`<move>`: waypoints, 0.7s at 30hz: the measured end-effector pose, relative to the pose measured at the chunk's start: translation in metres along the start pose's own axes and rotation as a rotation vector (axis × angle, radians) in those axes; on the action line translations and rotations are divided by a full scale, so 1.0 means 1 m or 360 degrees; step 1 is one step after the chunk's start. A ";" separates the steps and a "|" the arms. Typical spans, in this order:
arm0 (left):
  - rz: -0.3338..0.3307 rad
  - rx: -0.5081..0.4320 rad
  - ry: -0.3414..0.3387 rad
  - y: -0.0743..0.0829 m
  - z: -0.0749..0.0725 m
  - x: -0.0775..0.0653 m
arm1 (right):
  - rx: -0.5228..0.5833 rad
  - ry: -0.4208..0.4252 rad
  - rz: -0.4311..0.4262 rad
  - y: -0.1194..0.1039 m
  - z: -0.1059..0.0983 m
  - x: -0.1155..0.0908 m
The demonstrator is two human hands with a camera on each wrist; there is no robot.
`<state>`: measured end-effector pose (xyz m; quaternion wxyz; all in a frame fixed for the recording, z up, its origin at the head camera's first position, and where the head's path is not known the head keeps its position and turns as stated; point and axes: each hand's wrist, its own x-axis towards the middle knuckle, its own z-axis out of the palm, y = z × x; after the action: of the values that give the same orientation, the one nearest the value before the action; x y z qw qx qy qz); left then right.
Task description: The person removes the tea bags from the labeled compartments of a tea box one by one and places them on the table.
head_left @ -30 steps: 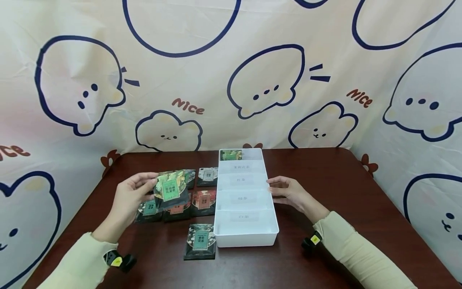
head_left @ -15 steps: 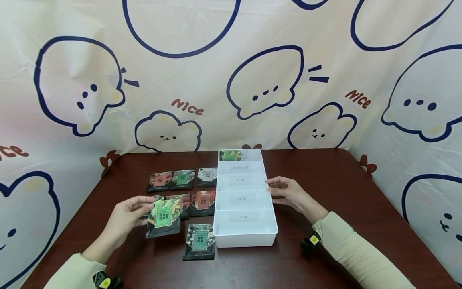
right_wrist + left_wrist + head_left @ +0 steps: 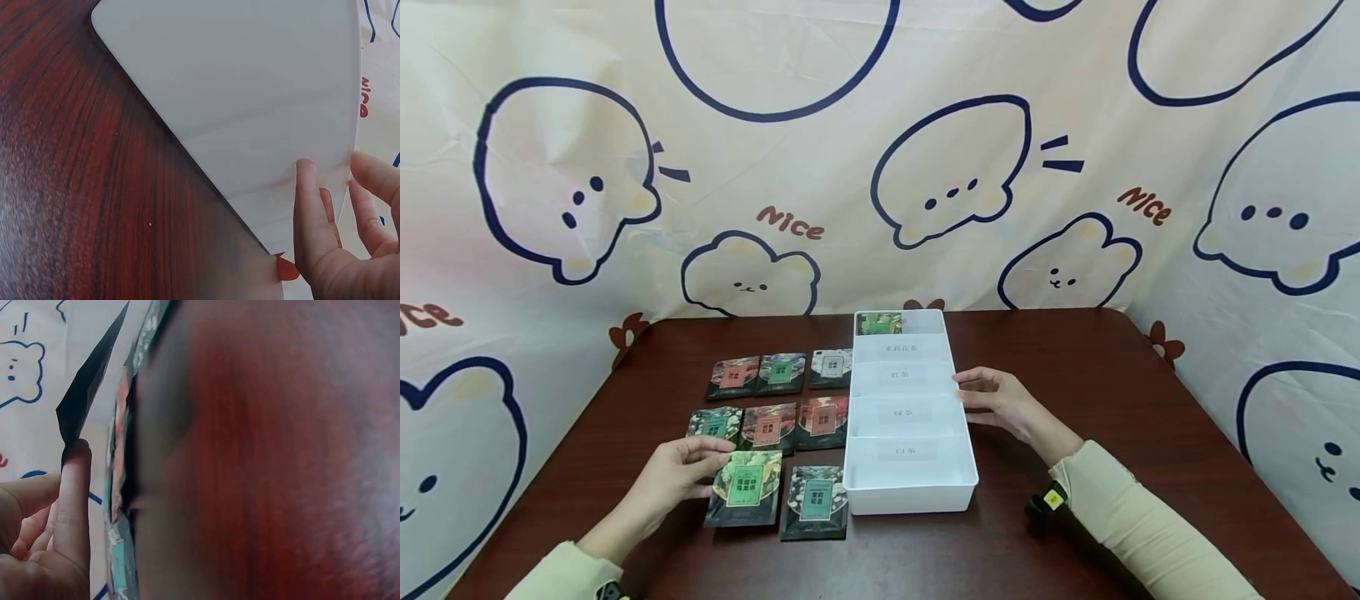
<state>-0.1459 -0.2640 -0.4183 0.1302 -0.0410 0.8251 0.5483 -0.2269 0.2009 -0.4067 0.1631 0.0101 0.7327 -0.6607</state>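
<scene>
My left hand (image 3: 676,477) pinches a tea packet (image 3: 745,508) with a bright green label by its left edge. In the left wrist view this packet shows edge-on as a dark sheet (image 3: 90,381), held above the table. Right of it a dark tea packet (image 3: 815,500) with a teal label lies flat. My right hand (image 3: 1003,402) touches the right side of a long white divided box (image 3: 913,502). In the right wrist view its thumb (image 3: 307,212) lies straight against the box's outer wall, other fingertips at the rim.
Behind the left hand lie several tea packets in two rows, among them a red-labelled packet (image 3: 767,427) and a white-labelled packet (image 3: 832,367). The box's far compartment holds a green packet (image 3: 880,323); its other compartments carry labels. A printed cloth (image 3: 842,167) hangs behind the table.
My left hand has carried the green-labelled tea packet from above the other packets toward the near edge, beside the teal-labelled one. The right hand and the box have stayed put.
</scene>
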 end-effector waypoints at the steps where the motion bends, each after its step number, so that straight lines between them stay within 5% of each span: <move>1: -0.0006 0.0002 -0.0006 -0.001 0.001 0.000 | 0.0001 -0.0001 0.0000 0.000 0.000 0.000; 21: -0.0105 0.0009 -0.0039 -0.006 0.006 -0.001 | 0.0014 -0.0016 -0.0009 0.001 -0.001 0.001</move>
<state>-0.1425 -0.2614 -0.4259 0.1583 -0.0610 0.8232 0.5419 -0.2277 0.2018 -0.4078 0.1648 0.0055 0.7288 -0.6645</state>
